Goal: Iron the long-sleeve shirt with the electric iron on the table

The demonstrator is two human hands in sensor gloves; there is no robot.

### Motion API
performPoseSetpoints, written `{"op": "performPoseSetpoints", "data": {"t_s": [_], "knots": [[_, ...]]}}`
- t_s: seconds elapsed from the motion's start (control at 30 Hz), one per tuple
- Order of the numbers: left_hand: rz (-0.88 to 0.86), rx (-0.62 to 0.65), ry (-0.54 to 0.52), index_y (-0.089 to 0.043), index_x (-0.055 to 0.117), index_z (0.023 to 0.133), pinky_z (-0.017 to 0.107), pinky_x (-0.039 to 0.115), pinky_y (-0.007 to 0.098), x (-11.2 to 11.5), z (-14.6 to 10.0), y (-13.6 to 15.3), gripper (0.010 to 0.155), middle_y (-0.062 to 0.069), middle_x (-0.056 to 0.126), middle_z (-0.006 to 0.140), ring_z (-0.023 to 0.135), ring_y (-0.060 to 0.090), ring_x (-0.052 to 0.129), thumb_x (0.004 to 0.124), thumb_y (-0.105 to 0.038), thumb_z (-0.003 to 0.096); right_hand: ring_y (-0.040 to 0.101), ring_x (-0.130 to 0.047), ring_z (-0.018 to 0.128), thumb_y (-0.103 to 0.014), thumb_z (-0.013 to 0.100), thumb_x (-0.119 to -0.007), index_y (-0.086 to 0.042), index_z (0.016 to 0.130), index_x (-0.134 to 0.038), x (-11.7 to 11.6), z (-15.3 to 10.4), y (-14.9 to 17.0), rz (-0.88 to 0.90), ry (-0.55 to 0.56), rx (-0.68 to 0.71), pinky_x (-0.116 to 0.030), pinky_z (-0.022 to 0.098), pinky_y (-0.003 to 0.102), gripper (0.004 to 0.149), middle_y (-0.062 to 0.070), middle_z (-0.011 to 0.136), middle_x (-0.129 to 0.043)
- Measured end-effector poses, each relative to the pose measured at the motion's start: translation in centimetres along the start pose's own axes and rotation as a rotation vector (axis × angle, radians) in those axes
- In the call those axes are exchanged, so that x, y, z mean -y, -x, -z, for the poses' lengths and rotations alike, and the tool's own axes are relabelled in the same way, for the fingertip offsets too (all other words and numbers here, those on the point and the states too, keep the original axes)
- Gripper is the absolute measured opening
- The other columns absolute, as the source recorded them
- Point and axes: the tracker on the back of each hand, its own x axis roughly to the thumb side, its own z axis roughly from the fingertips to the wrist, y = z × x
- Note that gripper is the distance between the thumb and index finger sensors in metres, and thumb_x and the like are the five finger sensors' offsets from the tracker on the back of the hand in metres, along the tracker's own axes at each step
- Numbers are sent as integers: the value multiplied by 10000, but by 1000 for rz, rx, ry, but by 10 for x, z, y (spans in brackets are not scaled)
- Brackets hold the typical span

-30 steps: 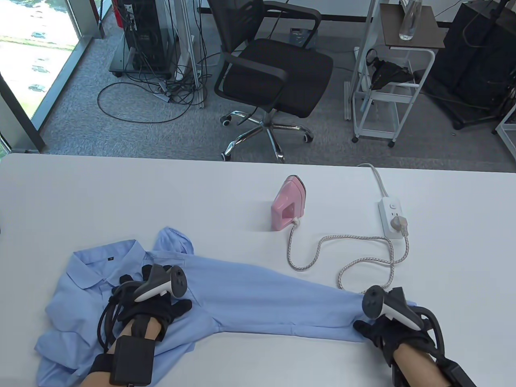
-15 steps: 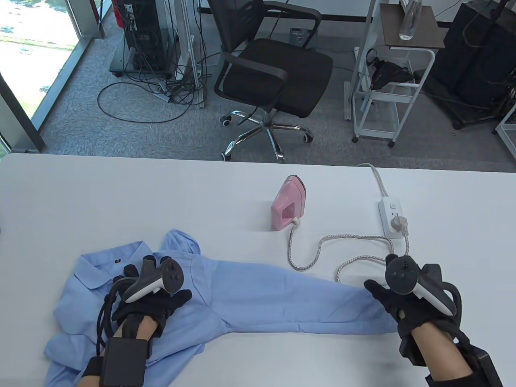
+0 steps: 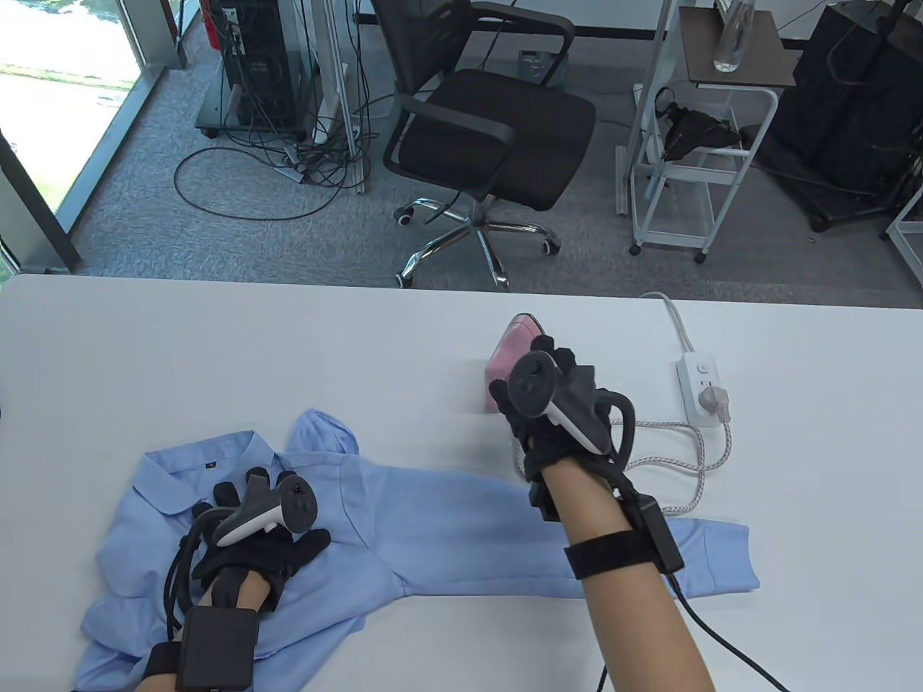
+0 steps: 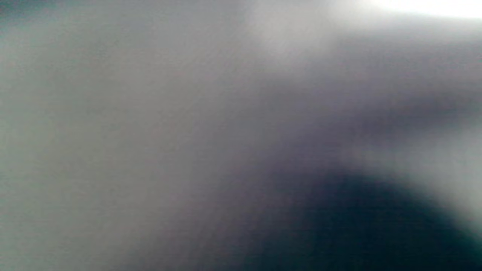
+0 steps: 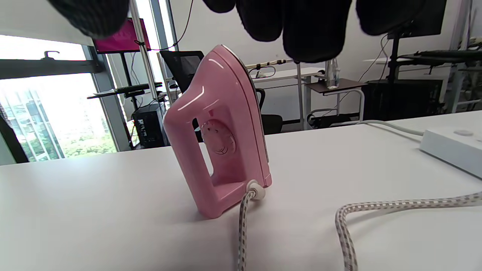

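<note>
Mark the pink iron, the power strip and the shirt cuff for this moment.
pink iron (image 5: 220, 124): right wrist view, on its side by the dial.
power strip (image 3: 694, 382): table view, on its white top face.
shirt cuff (image 3: 728, 559): table view, on the sleeve's end.

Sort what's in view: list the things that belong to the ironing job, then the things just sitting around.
Part of the job:
shirt, pressed flat by the left hand
iron, upright, with the right hand reaching for it
iron's cord
power strip

Just sitting around:
office chair
white cart
bottle on it
</note>
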Motion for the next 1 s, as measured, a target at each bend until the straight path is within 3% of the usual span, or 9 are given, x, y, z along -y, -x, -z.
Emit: {"op": "performPoseSetpoints", "data": {"t_s": [0.1,0.2,0.37,0.47,0.63,0.73,0.9,1.0], "knots": [[2,-1,2,-71,-193,1077,580,192,893,0,-1,0,1025,393,-163,1067,939,779,100,345,-719,492,568,-778,856,-682,550,-613,37,1129,-263,-12,17,-15,-64,61,-117,-642,615,740,987,324,1121,-520],[2,1,5,-71,-193,1076,578,191,894,0,-1,0,1024,395,-163,1065,938,781,101,343,-718,491,590,-787,836,-705,547,-595,90,1105,-201,-25,32,-21,-4,74,-196,-648,606,743,1048,352,1108,-499],[5,6,8,-66,-195,1075,574,189,896,-1,-1,-1,1023,400,-165,1061,935,785,102,340,-716,493,596,-796,821,-706,549,-598,103,1085,-205,-51,48,-19,43,61,-268,-641,604,749,1048,324,1076,-548],[3,11,15,-67,-197,1073,571,186,897,-1,-1,-1,1021,402,-170,1057,932,788,98,338,-715,493,570,-817,811,-705,562,-586,60,1082,-276,-63,51,-12,76,93,-267,-650,598,743,975,255,1042,-625],[3,14,18,-66,-203,1071,566,177,899,-1,-1,-1,1020,404,-176,1053,928,790,88,330,-715,492,461,-903,749,-465,606,-735,74,1080,-347,-67,49,-3,210,201,-282,-667,602,711,816,201,923,-758],[4,13,15,-67,-202,1072,566,178,899,-1,-1,-1,1020,403,-176,1055,929,791,92,329,-716,491,442,-885,775,-372,574,-839,46,1090,-303,-75,45,6,228,210,-266,-664,614,707,854,200,947,-706],[4,13,15,-65,-202,1072,567,177,898,-1,-1,-1,1020,403,-175,1056,930,789,90,326,-715,491,391,-855,806,-355,569,-854,16,1087,-264,-90,33,30,356,275,-229,-674,635,676,868,149,955,-670],[6,12,11,-66,-203,1072,568,176,898,-2,-2,-1,1019,400,-175,1057,931,789,90,325,-716,490,384,-886,797,-385,569,-851,16,1084,-297,-89,30,47,466,221,-239,-713,629,643,857,128,956,-724]]}}
